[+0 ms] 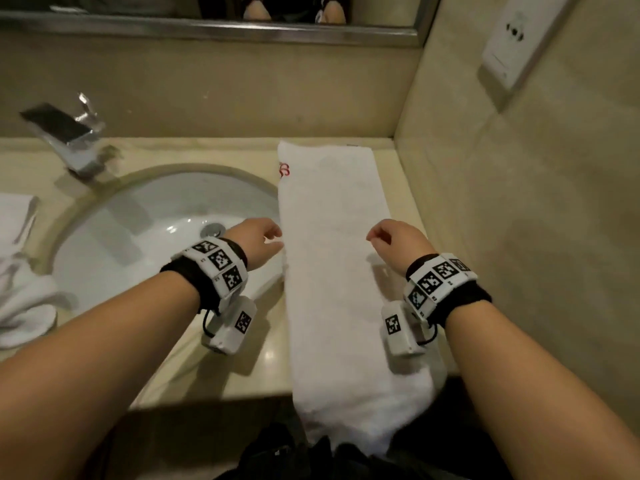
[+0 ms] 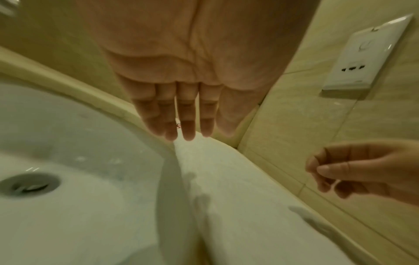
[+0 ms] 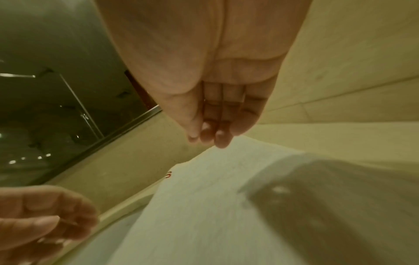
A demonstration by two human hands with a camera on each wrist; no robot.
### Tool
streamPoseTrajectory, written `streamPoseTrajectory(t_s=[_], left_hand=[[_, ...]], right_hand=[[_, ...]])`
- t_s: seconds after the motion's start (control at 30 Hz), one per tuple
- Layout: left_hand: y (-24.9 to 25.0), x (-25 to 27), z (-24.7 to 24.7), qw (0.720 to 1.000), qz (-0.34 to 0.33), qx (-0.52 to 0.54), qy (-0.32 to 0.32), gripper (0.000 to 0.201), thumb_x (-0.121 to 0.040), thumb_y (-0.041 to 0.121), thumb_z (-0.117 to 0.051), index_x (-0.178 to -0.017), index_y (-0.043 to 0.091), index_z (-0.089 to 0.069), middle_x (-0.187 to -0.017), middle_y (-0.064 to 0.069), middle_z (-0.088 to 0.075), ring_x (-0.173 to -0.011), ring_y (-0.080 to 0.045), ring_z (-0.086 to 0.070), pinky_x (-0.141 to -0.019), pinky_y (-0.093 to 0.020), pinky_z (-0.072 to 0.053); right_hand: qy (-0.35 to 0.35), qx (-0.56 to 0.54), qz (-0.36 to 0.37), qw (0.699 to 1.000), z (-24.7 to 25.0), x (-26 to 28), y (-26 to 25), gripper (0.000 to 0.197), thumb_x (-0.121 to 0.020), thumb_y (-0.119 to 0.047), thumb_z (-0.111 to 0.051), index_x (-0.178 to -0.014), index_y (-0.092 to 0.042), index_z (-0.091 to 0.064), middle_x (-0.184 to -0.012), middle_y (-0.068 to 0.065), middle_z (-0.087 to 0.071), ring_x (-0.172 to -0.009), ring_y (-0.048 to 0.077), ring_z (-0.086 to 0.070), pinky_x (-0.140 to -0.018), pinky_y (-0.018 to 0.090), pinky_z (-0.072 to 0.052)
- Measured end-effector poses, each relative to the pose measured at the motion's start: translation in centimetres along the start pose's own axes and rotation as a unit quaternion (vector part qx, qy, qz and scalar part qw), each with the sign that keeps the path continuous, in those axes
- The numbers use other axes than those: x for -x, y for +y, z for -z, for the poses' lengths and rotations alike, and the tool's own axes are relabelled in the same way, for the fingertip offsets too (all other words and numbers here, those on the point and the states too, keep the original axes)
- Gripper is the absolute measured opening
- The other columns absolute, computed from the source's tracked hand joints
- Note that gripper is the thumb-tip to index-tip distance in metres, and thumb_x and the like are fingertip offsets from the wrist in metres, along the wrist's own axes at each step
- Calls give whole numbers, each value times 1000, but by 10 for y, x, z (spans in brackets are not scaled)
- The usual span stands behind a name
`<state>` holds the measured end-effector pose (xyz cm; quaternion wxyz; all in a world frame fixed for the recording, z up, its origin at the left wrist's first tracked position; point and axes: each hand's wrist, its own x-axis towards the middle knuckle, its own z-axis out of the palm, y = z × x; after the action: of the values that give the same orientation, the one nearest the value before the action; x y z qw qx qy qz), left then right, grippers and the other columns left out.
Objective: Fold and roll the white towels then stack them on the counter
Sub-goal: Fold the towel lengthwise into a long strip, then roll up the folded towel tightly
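Above the strip of cloth, two bare hands, holding nothing. Left hand at roughly 9 o'clock of the strip's middle, fingers nearly straight and side by side, tips just over the left long edge; contact with the cloth not clear. Right hand at 3 o'clock, fingers loosely curled and close together, thumb near them, pinching nothing, over the right long edge. Between both hands, white towel, folded lengthwise into a narrow band, long axis from 12 o'clock to 6 o'clock; far end near the back wall with small red stitching at its left corner, near end hanging over the front lip of the counter. Neither hand clearly nearer; both level with mid-length. Probably rolling next, which would call for a short end, at 6 or 12 o'clock from the fingers. Sink at 9 o'clock, partly under the towel's left edge. More white towels at far left.
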<state>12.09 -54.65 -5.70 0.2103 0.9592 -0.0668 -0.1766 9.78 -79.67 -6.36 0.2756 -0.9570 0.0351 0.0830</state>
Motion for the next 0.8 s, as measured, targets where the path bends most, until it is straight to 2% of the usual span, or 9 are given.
streamPoseTrajectory(t_s=[0.13,0.3,0.43,0.5,0.57,0.63,0.7,0.8], left_hand=[[-6,-74,16,997,-51,-48,-9,49,-90,38,-51,-133,18,-43,-141,-5,-44,-128,-23,-43,-104,-32,-33],[-14,-164,21,990,-110,-87,-9,59,-86,40,-56,-134,10,-38,-144,-9,-36,-129,-26,-38,-107,-33,-31],[-30,-206,20,977,-159,-139,3,69,-80,54,-55,-133,12,-40,-140,-6,-37,-128,-24,-36,-107,-37,-33],[-36,-216,21,973,-180,-144,13,69,-78,57,-57,-128,12,-45,-135,-6,-42,-124,-24,-39,-103,-37,-36],[-36,-218,21,970,-199,-139,19,62,-77,52,-59,-121,10,-51,-127,-8,-48,-118,-27,-43,-99,-39,-40],[-33,-215,18,963,-223,-148,26,47,-78,44,-59,-109,8,-56,-113,-11,-54,-107,-30,-47,-89,-40,-43],[-30,-209,13,956,-241,-167,26,36,-78,35,-57,-99,6,-57,-101,-13,-57,-94,-32,-50,-79,-39,-41],[-34,-199,10,954,-245,-172,20,39,-77,30,-57,-107,6,-57,-105,-14,-57,-98,-33,-50,-82,-41,-41]], right_hand=[[-28,46,0,999,9,-73,1,23,-89,-16,-51,-111,-13,-59,-116,9,-59,-103,23,-56,-85,24,-38],[-33,74,7,997,10,-161,6,32,-87,-19,-57,-119,-15,-55,-123,6,-55,-107,21,-55,-89,22,-36],[-70,134,25,988,9,-207,15,48,-81,-32,-65,-125,-19,-49,-127,4,-50,-116,21,-47,-97,26,-34],[-97,169,44,980,11,-219,19,58,-77,-40,-67,-127,-20,-46,-128,4,-47,-119,22,-42,-100,30,-32],[-112,184,50,975,13,-222,22,62,-74,-44,-69,-126,-22,-45,-127,4,-47,-119,23,-41,-101,34,-33],[-115,184,53,975,12,-222,24,55,-73,-44,-69,-120,-22,-49,-119,3,-51,-112,24,-45,-95,35,-36],[-120,183,65,974,10,-219,24,40,-77,-41,-66,-108,-19,-55,-104,2,-56,-100,24,-49,-86,35,-39],[-142,172,76,972,13,-212,27,28,-84,-39,-59,-97,-14,-61,-92,1,-58,-92,24,-50,-81,33,-38]])
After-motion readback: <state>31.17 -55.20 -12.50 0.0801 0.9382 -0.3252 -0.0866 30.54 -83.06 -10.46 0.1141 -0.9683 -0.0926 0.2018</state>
